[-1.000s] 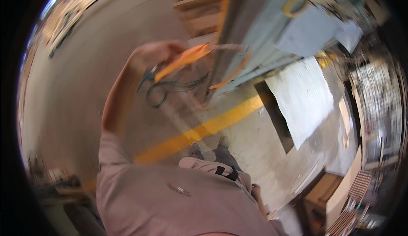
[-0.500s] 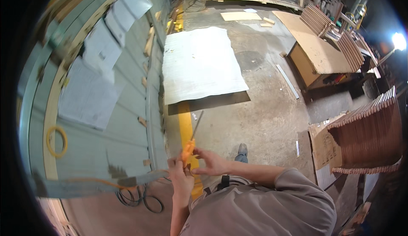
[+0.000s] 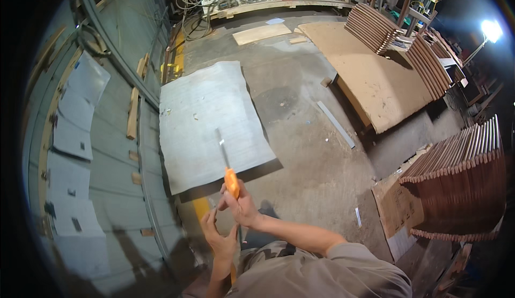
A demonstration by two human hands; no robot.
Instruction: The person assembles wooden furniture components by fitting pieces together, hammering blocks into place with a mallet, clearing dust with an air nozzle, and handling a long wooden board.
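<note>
1. The right hand [image 3: 242,208] is closed around the orange handle [image 3: 231,182] of a tool [image 3: 226,164], and a thin grey blade [image 3: 221,149] sticks up from it, out over the floor
2. The blade is thin and hard to see well, so what kind of tool it is cannot be told for sure
3. The left hand [image 3: 219,237] is just under the right hand, with its fingers open and bent; it seems to hold nothing, and it is hard to tell if the two hands touch
4. The person's body is cut off at the bottom edge, and only the grey shirt [image 3: 322,274] and the arms show
5. A big pale sheet [image 3: 212,123] lies flat on the concrete floor [image 3: 306,137], just past the tool
6. A yellow line [image 3: 201,207] on the floor peeks out under the sheet, near the hands
7. On the left is a grey wall [image 3: 107,153] with white papers [image 3: 75,121] stuck on it and small wooden blocks [image 3: 132,113]
8. A large brown board [image 3: 370,78] lies on the floor far to the right, well apart from the hands
9. Stacks of dark brown panels [image 3: 461,185] stand on the right, and more lean at the back [image 3: 375,27]
10. A torn cardboard piece [image 3: 397,207] lies by the near stack
11. A bright lamp [image 3: 491,30] shines in the top right corner, and the things near it are too dark to make out
</note>
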